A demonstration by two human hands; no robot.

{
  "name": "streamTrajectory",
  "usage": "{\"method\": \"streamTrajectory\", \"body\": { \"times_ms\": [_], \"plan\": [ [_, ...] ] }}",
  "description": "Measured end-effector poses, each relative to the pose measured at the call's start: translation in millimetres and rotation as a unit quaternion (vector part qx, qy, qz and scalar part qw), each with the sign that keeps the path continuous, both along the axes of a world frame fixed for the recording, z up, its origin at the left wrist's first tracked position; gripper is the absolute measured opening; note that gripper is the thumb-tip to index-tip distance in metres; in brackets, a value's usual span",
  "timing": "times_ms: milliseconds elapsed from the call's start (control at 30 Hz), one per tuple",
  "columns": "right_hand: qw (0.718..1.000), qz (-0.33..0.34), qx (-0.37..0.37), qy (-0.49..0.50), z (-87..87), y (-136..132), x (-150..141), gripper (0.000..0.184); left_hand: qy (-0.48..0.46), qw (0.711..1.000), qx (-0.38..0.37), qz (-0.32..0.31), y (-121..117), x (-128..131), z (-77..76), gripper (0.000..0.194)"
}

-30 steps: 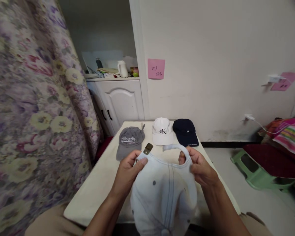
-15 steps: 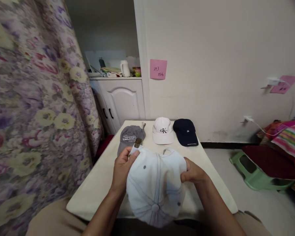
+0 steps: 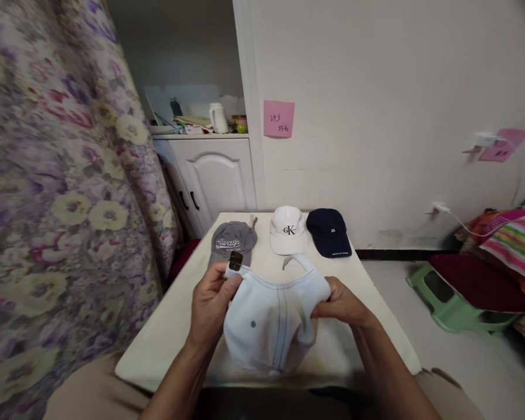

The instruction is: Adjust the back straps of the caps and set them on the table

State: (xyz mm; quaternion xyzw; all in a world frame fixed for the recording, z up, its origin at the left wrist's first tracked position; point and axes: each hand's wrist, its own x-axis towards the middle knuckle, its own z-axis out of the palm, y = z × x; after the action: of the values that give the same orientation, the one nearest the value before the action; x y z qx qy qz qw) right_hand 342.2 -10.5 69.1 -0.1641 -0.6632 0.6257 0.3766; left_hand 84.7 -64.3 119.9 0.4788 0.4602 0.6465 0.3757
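Observation:
A pale blue baseball cap [image 3: 262,321] with dark stitching is held over the near part of the table, its back opening towards the far side. My left hand [image 3: 212,303] pinches its left back edge, beside a dark metal buckle [image 3: 235,262]. My right hand [image 3: 341,303] grips the right side, thumb on the outside. From that side a loose strap [image 3: 298,262] curls up. Beyond it lie a grey cap [image 3: 234,240] with white lettering, partly covered by my left hand and the buckle, a white cap [image 3: 287,230] and a navy cap [image 3: 329,232].
The caps rest on a cream-covered table [image 3: 166,326]. A floral curtain [image 3: 70,204] hangs at the left, with a white cabinet [image 3: 219,175] behind. On the right stands a green stool [image 3: 437,297] with a dark red top. Pink notes [image 3: 279,119] are on the wall.
The pale blue cap has tipped so its crown top turned down and under, and its back opening shows wider. The buckle and left hand shifted slightly left; both hands keep their hold.

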Motion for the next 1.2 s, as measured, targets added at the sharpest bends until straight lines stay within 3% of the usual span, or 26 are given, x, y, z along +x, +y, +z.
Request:
{"method": "streamTrajectory", "body": {
  "times_ms": [200,467,633,1100,1200],
  "plan": [
    [0.992,0.096,0.008,-0.085,7.1,-0.2,8.3,0.026,0.018,0.996,-0.071,-0.054,-5.3,-8.2,-3.3,0.024],
    [0.983,0.161,-0.022,-0.086,3.9,-1.4,5.3,0.042,0.050,0.974,-0.165,-0.144,-11.9,-12.1,-7.8,0.032],
    [0.988,0.141,-0.036,-0.048,3.6,-5.5,-1.9,0.052,0.055,0.965,-0.185,-0.177,-17.1,-12.5,-9.1,0.037],
    [0.990,0.103,-0.086,0.034,11.2,-18.7,-11.9,0.028,0.015,0.958,-0.195,-0.208,-28.7,-6.2,-9.1,0.039],
    [0.986,0.090,-0.125,0.061,13.7,-22.8,-14.5,0.021,0.034,0.955,-0.203,-0.214,-30.3,-3.8,-9.1,0.040]
  ]
}}
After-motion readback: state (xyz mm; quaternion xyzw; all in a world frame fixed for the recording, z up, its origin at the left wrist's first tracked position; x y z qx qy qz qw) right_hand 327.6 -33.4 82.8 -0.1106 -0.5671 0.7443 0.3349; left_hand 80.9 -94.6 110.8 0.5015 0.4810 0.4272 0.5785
